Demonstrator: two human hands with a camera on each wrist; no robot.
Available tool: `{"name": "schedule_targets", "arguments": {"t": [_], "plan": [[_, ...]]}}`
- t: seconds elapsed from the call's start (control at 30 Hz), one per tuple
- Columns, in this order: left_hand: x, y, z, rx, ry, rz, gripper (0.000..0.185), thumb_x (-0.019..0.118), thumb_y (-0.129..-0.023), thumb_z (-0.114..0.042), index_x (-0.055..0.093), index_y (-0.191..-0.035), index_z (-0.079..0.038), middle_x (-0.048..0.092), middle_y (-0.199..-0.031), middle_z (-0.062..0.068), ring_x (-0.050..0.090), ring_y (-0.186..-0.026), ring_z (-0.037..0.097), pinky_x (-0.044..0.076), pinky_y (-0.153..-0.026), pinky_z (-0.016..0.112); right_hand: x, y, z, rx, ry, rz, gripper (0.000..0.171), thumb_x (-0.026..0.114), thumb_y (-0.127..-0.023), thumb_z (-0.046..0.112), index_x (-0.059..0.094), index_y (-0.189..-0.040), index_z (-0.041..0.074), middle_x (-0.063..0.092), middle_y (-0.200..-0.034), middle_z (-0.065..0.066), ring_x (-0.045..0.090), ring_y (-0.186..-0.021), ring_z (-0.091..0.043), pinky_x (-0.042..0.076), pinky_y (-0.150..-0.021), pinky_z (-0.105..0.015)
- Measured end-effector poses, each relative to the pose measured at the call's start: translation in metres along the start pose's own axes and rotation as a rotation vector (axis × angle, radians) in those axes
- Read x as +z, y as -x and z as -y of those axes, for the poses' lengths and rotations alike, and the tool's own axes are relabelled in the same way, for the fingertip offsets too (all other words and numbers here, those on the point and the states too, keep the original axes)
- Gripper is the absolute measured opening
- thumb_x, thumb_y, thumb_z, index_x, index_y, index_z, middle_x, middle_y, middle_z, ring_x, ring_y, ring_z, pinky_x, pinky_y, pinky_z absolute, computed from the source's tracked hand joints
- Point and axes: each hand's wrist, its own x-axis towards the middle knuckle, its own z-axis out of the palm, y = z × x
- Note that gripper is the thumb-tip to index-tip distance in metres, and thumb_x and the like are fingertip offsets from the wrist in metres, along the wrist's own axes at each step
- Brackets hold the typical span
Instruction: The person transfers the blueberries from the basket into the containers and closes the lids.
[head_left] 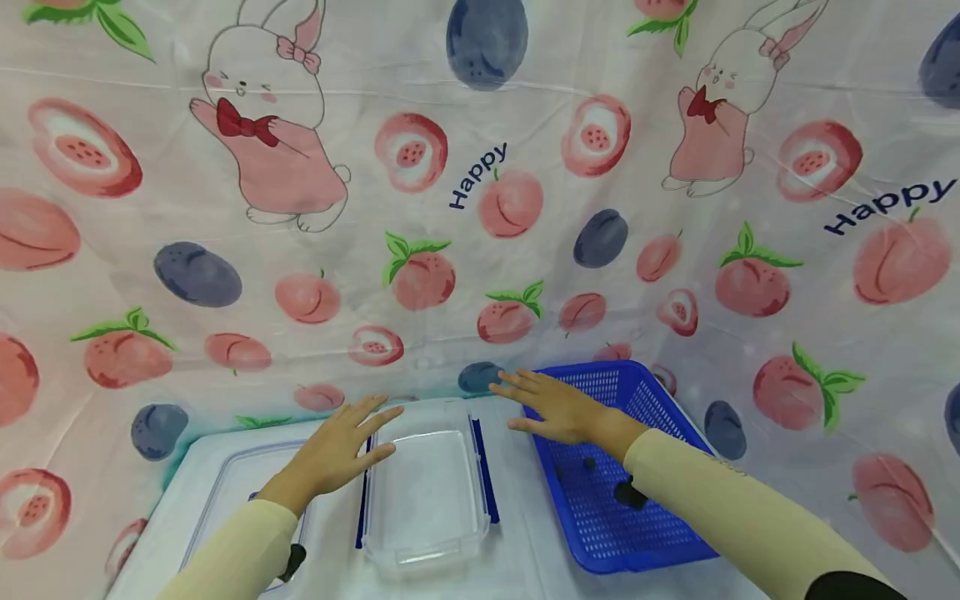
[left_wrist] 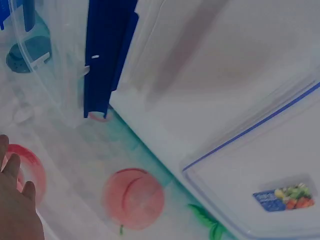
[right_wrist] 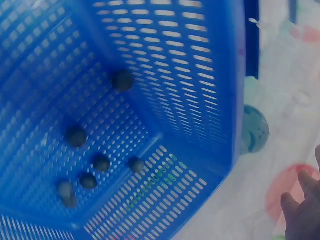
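Left hand (head_left: 341, 450) flat, fingers straight and slightly spread, palm down; fingertips over the near-left rim of the clear plastic container (head_left: 426, 492), whether touching or just above cannot be told; it grips nothing; cream sleeve (head_left: 232, 554) runs back toward the camera

Right hand (head_left: 558, 410) likewise flat and spread, holding nothing; it lies over the left rim of the blue basket (head_left: 660, 417), fingers pointing left toward the container's far-right corner; contact with the rim cannot be told

Clear plastic container sits between the two hands on the white surface (head_left: 525, 558), rectangular, open-topped; dark blue clip flaps (head_left: 483, 467) stand along its long sides; in the left wrist view one flap (left_wrist: 102, 60) hangs down beside the clear wall

Flat lid (head_left: 232, 492) with a blue seal line lies just left of the container, partly under the left forearm; the left wrist view shows a small coloured label (left_wrist: 283, 198) on it

Blue basket just right of the container, perforated walls and floor; several small dark round pieces (right_wrist: 101, 162) lie scattered on its floor, about seven in the right wrist view, mostly apart from one another

Behind and around all of it hangs a printed cloth (head_left: 480, 208) with peaches, plums and rabbits
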Motion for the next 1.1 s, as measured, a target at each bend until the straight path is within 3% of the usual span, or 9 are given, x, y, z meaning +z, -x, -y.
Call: {"name": "schedule_targets", "arguments": {"t": [0.17,0.33,0.43,0.53,0.73,0.87,1.1], "plan": [[0.01,0.017,0.006,-0.108,0.147,-0.054,0.054,0.052,-0.101,-0.043,0.04,-0.151,-0.025,0.042,-0.153,0.012,0.039,-0.138,0.042,0.032,-0.105,0.068,0.002,0.011,-0.008,0.077,-0.232,-0.116,0.061,0.044,-0.103,0.045,0.021,-0.158,0.028,0.021,-0.164,-0.001,0.015,-0.151,-0.029,0.018,-0.117,-0.06],[0.019,0.031,0.009,-0.249,0.309,-0.092,0.051,0.048,-0.103,-0.037,0.039,-0.151,-0.021,0.046,-0.149,0.012,0.044,-0.134,0.04,0.036,-0.101,0.068,0.007,0.024,-0.021,0.179,-0.377,-0.193,0.057,0.041,-0.105,0.043,0.022,-0.157,0.03,0.025,-0.162,0.003,0.021,-0.15,-0.026,0.019,-0.118,-0.057],[0.027,0.037,0.009,-0.324,0.411,-0.135,0.05,0.05,-0.103,-0.035,0.042,-0.149,-0.016,0.052,-0.142,0.016,0.053,-0.124,0.04,0.042,-0.097,0.063,0.01,0.032,-0.027,0.243,-0.467,-0.217,0.056,0.038,-0.106,0.042,0.024,-0.157,0.026,0.03,-0.16,-0.003,0.027,-0.147,-0.031,0.021,-0.116,-0.059],[0.035,0.041,0.009,-0.416,0.512,-0.165,0.05,0.051,-0.103,-0.035,0.044,-0.146,-0.012,0.056,-0.135,0.019,0.059,-0.117,0.039,0.05,-0.093,0.054,0.012,0.039,-0.031,0.296,-0.605,-0.228,0.054,0.031,-0.108,0.039,0.026,-0.156,0.016,0.041,-0.153,-0.015,0.04,-0.138,-0.037,0.032,-0.11,-0.061],[0.049,0.049,0.008,-0.613,0.738,-0.154,0.047,0.044,-0.105,-0.037,0.044,-0.144,-0.01,0.053,-0.134,0.024,0.061,-0.115,0.04,0.059,-0.078,0.037,0.02,0.051,-0.039,0.429,-0.925,-0.176,0.051,0.026,-0.11,0.03,0.034,-0.147,-0.005,0.053,-0.131,-0.03,0.06,-0.11,-0.04,0.052,-0.09,-0.051],[0.058,0.051,0.007,-0.66,0.857,-0.136,0.05,0.042,-0.106,-0.037,0.041,-0.146,-0.007,0.048,-0.138,0.029,0.06,-0.116,0.043,0.059,-0.075,0.04,0.032,0.061,-0.045,0.508,-1.048,-0.111,0.052,0.028,-0.109,0.03,0.037,-0.141,-0.011,0.054,-0.128,-0.033,0.062,-0.107,-0.041,0.055,-0.087,-0.048],[0.071,0.051,0.0,-0.724,1.022,-0.101,0.053,0.043,-0.105,-0.038,0.036,-0.148,-0.008,0.044,-0.141,0.032,0.062,-0.11,0.042,0.059,-0.073,0.044,0.053,0.072,-0.047,0.575,-1.217,0.007,0.055,0.028,-0.109,0.028,0.036,-0.137,-0.019,0.048,-0.131,-0.04,0.058,-0.115,-0.049,0.052,-0.094,-0.05]]}}
